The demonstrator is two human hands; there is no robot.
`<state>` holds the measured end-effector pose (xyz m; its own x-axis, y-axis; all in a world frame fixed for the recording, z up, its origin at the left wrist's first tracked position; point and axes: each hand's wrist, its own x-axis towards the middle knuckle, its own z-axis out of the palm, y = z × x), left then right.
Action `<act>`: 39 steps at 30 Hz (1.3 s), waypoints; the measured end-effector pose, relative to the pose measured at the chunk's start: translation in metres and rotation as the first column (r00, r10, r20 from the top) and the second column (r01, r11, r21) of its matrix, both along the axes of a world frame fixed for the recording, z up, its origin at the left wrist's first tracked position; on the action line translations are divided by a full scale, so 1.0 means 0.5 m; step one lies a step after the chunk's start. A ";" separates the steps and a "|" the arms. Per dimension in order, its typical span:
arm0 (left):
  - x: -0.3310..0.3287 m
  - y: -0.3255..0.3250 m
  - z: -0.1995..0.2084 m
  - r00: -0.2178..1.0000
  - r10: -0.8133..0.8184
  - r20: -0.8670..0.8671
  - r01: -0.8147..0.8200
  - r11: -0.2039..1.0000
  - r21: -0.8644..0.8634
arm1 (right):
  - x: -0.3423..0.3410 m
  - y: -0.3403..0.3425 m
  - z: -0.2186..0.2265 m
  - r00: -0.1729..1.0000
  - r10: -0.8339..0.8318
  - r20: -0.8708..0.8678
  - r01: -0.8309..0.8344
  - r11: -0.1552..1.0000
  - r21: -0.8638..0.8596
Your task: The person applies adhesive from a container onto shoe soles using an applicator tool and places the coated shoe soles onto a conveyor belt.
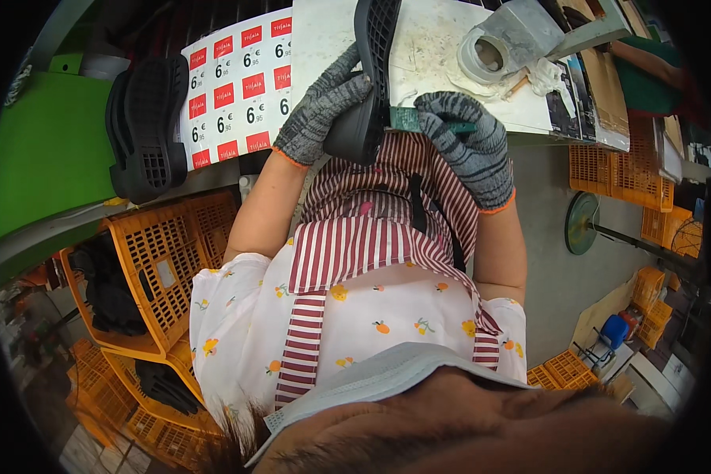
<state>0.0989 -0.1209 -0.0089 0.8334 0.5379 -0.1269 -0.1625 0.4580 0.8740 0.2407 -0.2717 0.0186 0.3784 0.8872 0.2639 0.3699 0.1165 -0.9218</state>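
Note:
My left hand [324, 114], in a grey striped knit glove with an orange cuff, grips a black shoe sole [377, 59]. The sole stands lengthwise in front of me, its openwork grid side partly showing. A matching glove covers my right hand [470, 150], whose fingers are closed around a flat green brush-like tool [405, 119]. One end of this tool meets the sole's side edge near its lower end; its exact kind is hard to make out. More black soles [148, 126] lie stacked at the left of the worktop.
A printed sheet [237, 87] and a stained white board [426, 47] cover the worktop. At its right stand a whitish pot [482, 57] and crumpled tissue [551, 77]. Orange crates [162, 268] holding black pieces are stacked at my left. A green surface [39, 158] lies far left.

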 end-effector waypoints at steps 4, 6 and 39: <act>0.002 0.009 -0.012 0.999 0.050 0.020 -0.051 0.998 0.028 | -0.021 -0.011 -0.005 0.999 0.023 0.031 -0.022 1.000 -0.012; 0.002 0.011 -0.012 0.997 0.073 0.009 -0.073 0.997 0.038 | -0.035 -0.016 -0.004 0.996 0.036 -0.078 -0.041 0.998 -0.054; -0.039 0.005 -0.072 0.939 0.055 0.341 0.136 0.848 -0.513 | -0.048 0.038 -0.036 0.990 0.129 0.058 -0.134 0.987 0.088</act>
<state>0.0796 -0.1185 -0.0449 0.8957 0.4350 -0.0917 -0.3673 0.8404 0.3986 0.2169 -0.2525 0.0006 0.2434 0.8996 0.3627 0.3928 0.2505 -0.8849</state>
